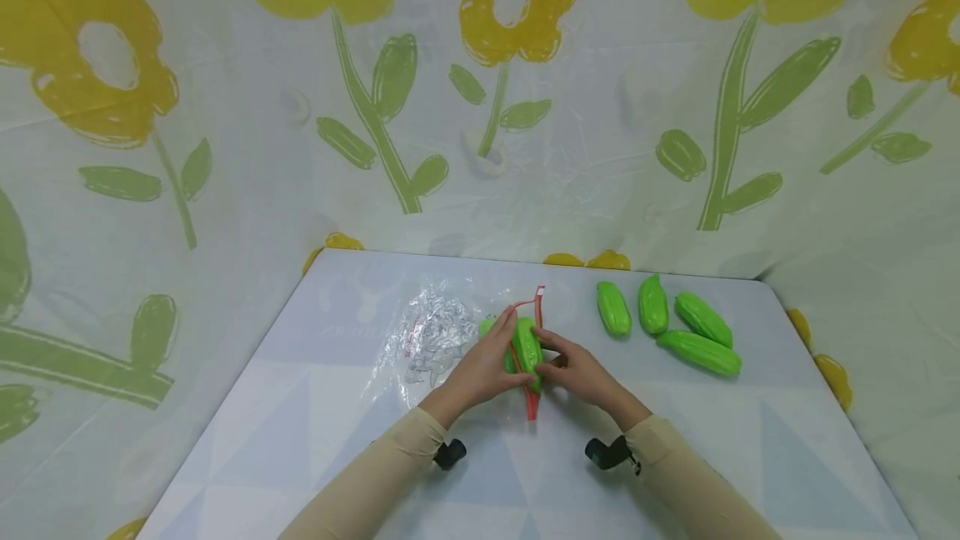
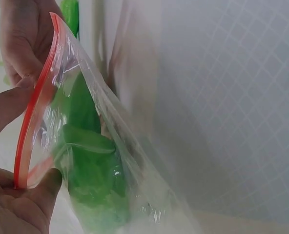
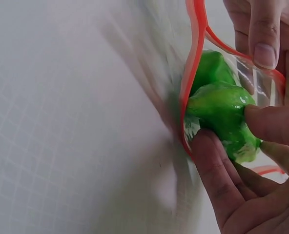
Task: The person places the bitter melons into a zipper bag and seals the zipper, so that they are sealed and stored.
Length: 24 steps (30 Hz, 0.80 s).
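Note:
A clear zip bag (image 1: 442, 332) with a red zip strip (image 2: 34, 112) lies on the table, its mouth spread. My left hand (image 1: 483, 365) pinches the bag's edge at the red strip, as the left wrist view shows. In my right hand (image 1: 581, 369) a plump, ridged green cucumber (image 3: 225, 105) is gripped between thumb and fingers at the bag's mouth. Behind it, inside the bag, sits another green cucumber (image 3: 213, 68). Seen from the left wrist, both green shapes show through the clear plastic. The left hand partly hides the bag's contents in the head view.
Several more green cucumbers lie right of the hands, among them one upright-lying cucumber (image 1: 613, 309) and one slanting cucumber (image 1: 699, 352). The white and pale-blue table (image 1: 300, 457) meets a flowered curtain (image 1: 570, 190) at its back edge.

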Motion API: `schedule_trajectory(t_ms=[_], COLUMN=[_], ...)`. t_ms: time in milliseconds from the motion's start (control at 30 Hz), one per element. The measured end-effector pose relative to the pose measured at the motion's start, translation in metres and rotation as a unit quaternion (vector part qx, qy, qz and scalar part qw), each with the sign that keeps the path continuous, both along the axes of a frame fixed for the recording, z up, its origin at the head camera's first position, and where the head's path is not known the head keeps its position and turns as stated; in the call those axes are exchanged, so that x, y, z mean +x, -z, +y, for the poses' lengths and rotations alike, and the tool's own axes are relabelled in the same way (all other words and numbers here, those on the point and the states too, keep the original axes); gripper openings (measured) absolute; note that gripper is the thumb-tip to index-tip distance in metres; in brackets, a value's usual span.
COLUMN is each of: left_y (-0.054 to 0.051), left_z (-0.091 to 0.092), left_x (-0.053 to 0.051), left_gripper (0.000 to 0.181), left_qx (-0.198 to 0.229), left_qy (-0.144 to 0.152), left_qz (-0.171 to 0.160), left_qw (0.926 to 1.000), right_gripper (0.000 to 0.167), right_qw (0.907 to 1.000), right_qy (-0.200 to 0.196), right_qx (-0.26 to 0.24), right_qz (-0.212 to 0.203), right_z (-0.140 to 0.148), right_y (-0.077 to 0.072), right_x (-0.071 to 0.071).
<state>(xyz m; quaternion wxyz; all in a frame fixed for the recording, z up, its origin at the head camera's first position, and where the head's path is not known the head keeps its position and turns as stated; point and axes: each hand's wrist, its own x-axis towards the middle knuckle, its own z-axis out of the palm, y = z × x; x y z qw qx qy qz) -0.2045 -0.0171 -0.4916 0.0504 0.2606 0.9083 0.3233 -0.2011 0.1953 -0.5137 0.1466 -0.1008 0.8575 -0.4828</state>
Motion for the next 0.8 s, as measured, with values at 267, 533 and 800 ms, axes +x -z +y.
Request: schedule_trajectory(t_ms=[267, 533, 800], left_y=[0.0011, 0.0003, 0.0003], left_z=[-0.0025, -0.0025, -0.0039], left_x=[-0.0005, -0.0006, -0.0010], left_gripper=[0.108, 0.108, 0.109], left_qx=[0.011, 0.003, -0.010], left_qy=[0.016, 0.008, 0.005], left_qz=[-0.003, -0.007, 0.000], left_qw=[0.9998, 0.9999, 0.9999], right_gripper=[0.063, 0.063, 0.064], right_qw=[0.9995, 0.9991, 0.9987], right_qy=[0.017, 0.013, 0.012], right_qx=[0.022, 0.034, 0.045], right_qz=[0.014, 0.022, 0.022], right_z=[-0.0053, -0.0086, -0.0102], right_y=[0.0021, 0.0066, 0.0075], right_x=[-0.0001, -0.0018, -0.0020])
